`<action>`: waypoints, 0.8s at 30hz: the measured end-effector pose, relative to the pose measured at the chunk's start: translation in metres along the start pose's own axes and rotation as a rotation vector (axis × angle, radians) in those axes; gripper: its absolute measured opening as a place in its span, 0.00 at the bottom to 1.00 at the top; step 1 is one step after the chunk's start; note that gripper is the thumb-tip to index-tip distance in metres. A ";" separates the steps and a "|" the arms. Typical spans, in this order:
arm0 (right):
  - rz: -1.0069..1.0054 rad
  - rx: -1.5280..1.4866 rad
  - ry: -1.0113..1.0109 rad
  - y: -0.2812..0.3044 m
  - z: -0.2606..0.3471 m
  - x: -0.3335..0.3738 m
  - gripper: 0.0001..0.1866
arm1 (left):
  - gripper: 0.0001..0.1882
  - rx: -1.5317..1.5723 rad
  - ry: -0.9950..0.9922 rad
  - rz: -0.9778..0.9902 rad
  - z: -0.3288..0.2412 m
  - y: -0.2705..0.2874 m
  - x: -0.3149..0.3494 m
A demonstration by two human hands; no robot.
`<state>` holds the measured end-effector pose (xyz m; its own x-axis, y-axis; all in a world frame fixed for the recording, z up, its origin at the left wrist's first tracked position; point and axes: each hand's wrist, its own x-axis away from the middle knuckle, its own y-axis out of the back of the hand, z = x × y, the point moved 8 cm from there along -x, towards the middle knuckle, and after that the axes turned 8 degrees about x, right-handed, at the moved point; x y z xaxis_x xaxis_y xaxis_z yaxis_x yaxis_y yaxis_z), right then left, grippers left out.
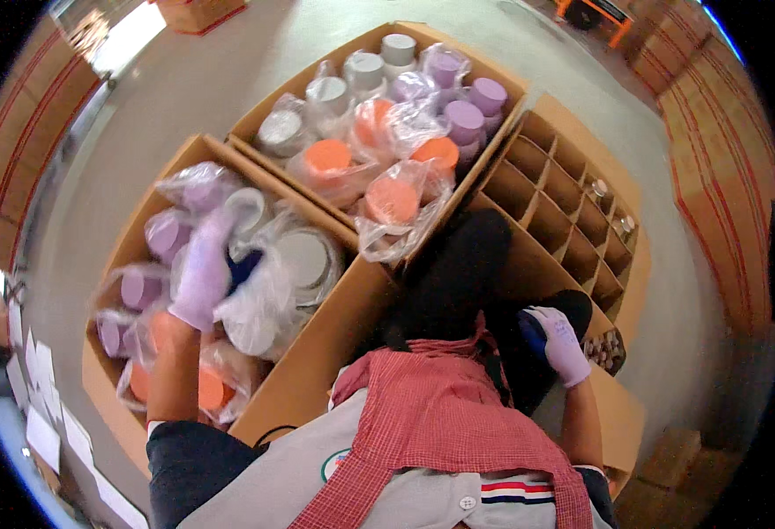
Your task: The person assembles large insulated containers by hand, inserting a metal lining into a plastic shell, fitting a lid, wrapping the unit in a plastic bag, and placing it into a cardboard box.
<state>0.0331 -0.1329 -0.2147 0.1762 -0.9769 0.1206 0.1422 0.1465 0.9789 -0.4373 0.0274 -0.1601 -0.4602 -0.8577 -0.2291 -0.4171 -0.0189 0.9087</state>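
Observation:
My left hand [204, 269], in a pale purple glove, reaches into the near cardboard box [317, 344] and closes on a clear plastic bag [264, 300] holding silver-lidded containers. Bagged purple-lidded jars [168, 234] and orange-lidded ones [211, 388] lie around it. My right hand [559, 344], also gloved, rests by my dark trouser leg near a divided carton [550, 225]; its fingers curl around a small dark blue thing, which I cannot identify.
A second open box [378, 44] behind holds bagged jars with orange [327, 157], purple [465, 116] and silver lids [365, 66]. The divided carton holds two glass jars [624, 225]. Stacked cartons line the right side [722, 150]. Concrete floor [184, 79] lies beyond.

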 end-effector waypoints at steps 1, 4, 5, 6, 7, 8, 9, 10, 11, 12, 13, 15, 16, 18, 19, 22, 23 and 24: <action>-0.003 -0.011 -0.044 -0.002 -0.008 0.005 0.18 | 0.23 0.122 -0.070 -0.189 -0.019 0.024 -0.044; 0.023 0.039 -0.042 -0.010 -0.012 -0.012 0.19 | 0.21 0.685 -0.090 -0.255 -0.021 0.008 -0.148; 0.057 0.034 -0.027 -0.015 -0.011 -0.022 0.20 | 0.23 0.777 -0.002 -0.159 -0.007 -0.017 -0.186; 0.088 0.036 -0.028 -0.021 -0.014 -0.029 0.21 | 0.25 0.871 0.090 -0.061 0.007 -0.047 -0.222; 0.075 0.007 -0.026 -0.019 -0.012 -0.039 0.22 | 0.27 0.759 0.012 -0.164 0.015 -0.060 -0.255; 0.063 -0.019 -0.029 -0.015 -0.011 -0.048 0.23 | 0.30 0.652 -0.067 -0.264 0.016 -0.073 -0.288; 0.072 -0.018 -0.043 -0.012 -0.015 -0.054 0.24 | 0.34 1.313 0.177 -0.146 0.026 -0.110 -0.325; 0.077 0.001 -0.053 -0.016 -0.025 -0.060 0.23 | 0.38 1.956 0.452 0.017 0.021 -0.155 -0.359; 0.084 -0.023 -0.061 -0.016 -0.031 -0.072 0.24 | 0.39 2.057 0.531 0.026 0.028 -0.179 -0.387; 0.093 -0.044 -0.065 -0.014 -0.036 -0.087 0.24 | 0.41 1.487 0.393 -0.041 0.042 -0.183 -0.414; 0.085 -0.032 -0.065 -0.012 -0.043 -0.099 0.24 | 0.43 0.571 0.282 -0.100 0.045 -0.179 -0.435; 0.055 -0.097 -0.072 0.000 -0.058 -0.131 0.24 | 0.40 0.289 0.337 -0.047 0.046 -0.229 -0.460; 0.045 -0.134 -0.073 0.000 -0.067 -0.147 0.24 | 0.36 0.246 0.354 0.003 0.048 -0.264 -0.470; 0.038 -0.131 -0.068 -0.001 -0.095 -0.175 0.25 | 0.27 0.015 0.210 0.087 -0.013 -0.301 -0.476; 0.017 -0.137 -0.051 0.002 -0.103 -0.192 0.25 | 0.26 0.069 0.148 0.095 -0.026 -0.284 -0.471; -0.118 -0.172 0.042 0.015 -0.112 -0.251 0.24 | 0.30 0.693 -0.012 -0.091 0.065 -0.273 -0.498; -0.158 -0.169 0.058 0.017 -0.120 -0.271 0.24 | 0.31 0.338 0.001 -0.247 0.079 -0.242 -0.503; -0.184 -0.118 0.063 0.026 -0.116 -0.294 0.23 | 0.32 0.027 0.016 -0.412 0.090 -0.214 -0.503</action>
<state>0.0979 0.1763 -0.2440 0.1972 -0.9777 -0.0726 0.2896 -0.0127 0.9571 -0.1874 0.5093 -0.2710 -0.2381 -0.7893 -0.5660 -0.5841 -0.3492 0.7327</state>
